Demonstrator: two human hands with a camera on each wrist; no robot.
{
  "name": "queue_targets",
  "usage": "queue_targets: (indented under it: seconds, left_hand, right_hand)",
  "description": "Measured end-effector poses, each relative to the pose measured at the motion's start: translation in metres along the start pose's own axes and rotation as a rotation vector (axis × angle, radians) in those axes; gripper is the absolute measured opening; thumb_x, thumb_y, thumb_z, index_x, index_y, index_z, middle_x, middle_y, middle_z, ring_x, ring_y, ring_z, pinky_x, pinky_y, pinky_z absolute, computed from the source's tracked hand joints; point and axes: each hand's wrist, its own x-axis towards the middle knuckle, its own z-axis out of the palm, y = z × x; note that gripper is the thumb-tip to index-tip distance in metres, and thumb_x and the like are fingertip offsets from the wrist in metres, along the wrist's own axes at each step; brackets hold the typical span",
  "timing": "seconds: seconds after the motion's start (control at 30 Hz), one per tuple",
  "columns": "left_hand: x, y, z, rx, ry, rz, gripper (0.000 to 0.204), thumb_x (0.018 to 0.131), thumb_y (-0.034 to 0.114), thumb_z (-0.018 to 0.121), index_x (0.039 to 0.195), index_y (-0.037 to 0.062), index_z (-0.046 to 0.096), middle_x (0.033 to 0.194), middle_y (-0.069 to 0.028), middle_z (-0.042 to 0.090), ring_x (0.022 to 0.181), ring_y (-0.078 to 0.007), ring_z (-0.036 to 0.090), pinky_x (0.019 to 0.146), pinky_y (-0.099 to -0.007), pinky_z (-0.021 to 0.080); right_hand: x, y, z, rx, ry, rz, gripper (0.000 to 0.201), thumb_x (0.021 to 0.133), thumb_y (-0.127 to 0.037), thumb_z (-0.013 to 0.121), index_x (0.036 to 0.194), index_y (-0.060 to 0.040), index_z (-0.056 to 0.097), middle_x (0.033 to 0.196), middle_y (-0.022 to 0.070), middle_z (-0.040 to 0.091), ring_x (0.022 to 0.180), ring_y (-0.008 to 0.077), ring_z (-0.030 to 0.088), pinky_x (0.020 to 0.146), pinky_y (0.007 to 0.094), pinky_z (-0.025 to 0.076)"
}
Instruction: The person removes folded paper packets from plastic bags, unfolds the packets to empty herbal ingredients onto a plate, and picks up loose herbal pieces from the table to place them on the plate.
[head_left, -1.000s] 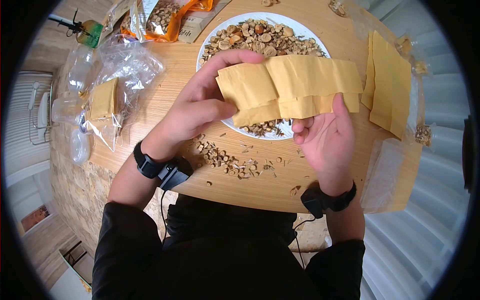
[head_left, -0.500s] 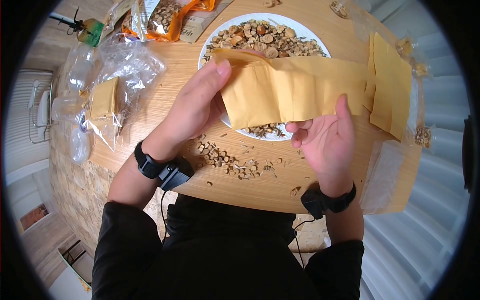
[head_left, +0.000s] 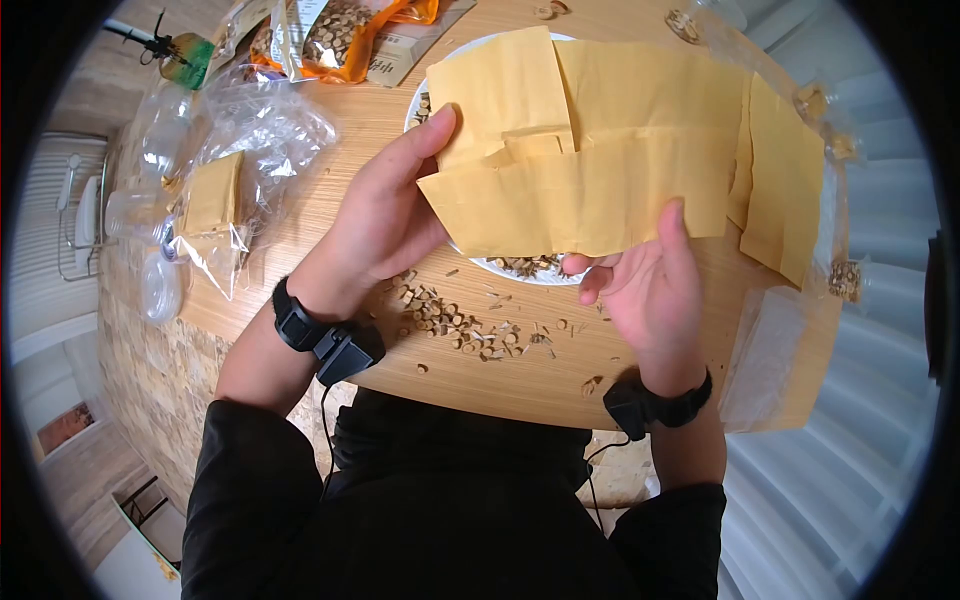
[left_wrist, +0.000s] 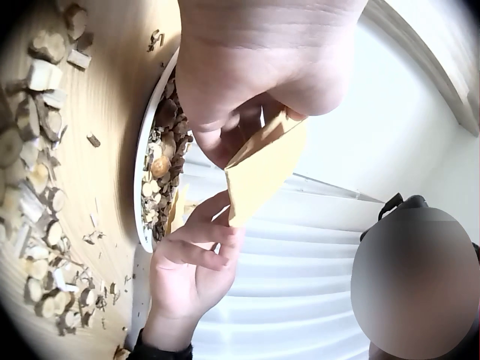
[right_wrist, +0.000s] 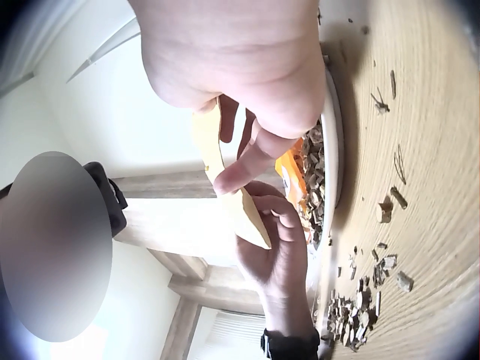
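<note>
Tan paper pouches (head_left: 620, 190), overlapping one another, are held up over the white plate (head_left: 412, 112) in the head view. The left hand (head_left: 385, 205) grips their left end, its thumb on the front face. At the lower right the right hand (head_left: 650, 290) supports them, thumb in front and other fingers behind or below. In the left wrist view a pouch (left_wrist: 262, 169) runs from the left hand (left_wrist: 262, 67) toward the right hand (left_wrist: 195, 270). Seen edge-on in the right wrist view, the paper (right_wrist: 244, 217) lies between both hands. Most of the plate's contents are hidden in the head view.
Loose dried slices (head_left: 450, 320) are scattered on the table (head_left: 480, 390) near its front edge. More tan paper (head_left: 785, 190) lies at the right, beside a clear plastic sleeve (head_left: 765, 360). At the left is clear plastic packaging (head_left: 270, 130) with a tan packet (head_left: 212, 195); an orange bag (head_left: 345, 50) stands behind.
The left part of the paper has been raised and spread, so the stack now looks taller and covers more of the plate. The left thumb has shifted to its left edge; the right hand has barely moved.
</note>
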Motion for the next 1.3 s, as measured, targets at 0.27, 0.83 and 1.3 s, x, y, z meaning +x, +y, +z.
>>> queue_targets:
  seconds: [0.27,0.83,1.3]
  left_hand:
    - [-0.001,0.0,-0.006,-0.128,-0.248,-0.13,0.049,0.096,0.027,0.041,0.133,-0.0037,0.032,0.13,-0.0176,0.046,0.114,-0.0291,0.052,0.095,-0.041,0.046]
    - [-0.005,0.003,-0.01,0.286,-0.131,-0.163,0.031,0.087,0.011,0.06,0.114,-0.0027,0.054,0.106,-0.0134,0.06,0.087,-0.0166,0.062,0.073,-0.0275,0.052]
    - [-0.003,-0.003,0.011,0.756,0.093,0.097,0.039,0.084,0.011,0.064,0.118,-0.0004,0.05,0.108,-0.0061,0.06,0.098,-0.0128,0.057,0.083,-0.0286,0.048]
  right_hand:
    - [0.001,-0.001,-0.003,0.008,-0.018,-0.098,0.051,0.097,-0.045,0.028,0.126,-0.0042,0.04,0.113,0.0151,0.058,0.093,0.0293,0.063,0.064,0.0336,0.054]
    - [0.004,-0.005,-0.001,-0.116,-0.012,-0.138,0.063,0.092,-0.052,0.037,0.132,-0.0037,0.029,0.127,0.0227,0.045,0.102,0.0369,0.058,0.072,0.0353,0.053]
    - [-0.005,0.012,0.006,-0.248,-0.306,0.034,0.08,0.082,-0.043,0.064,0.134,-0.0004,0.022,0.128,0.0213,0.043,0.105,0.033,0.057,0.078,0.0405,0.055]
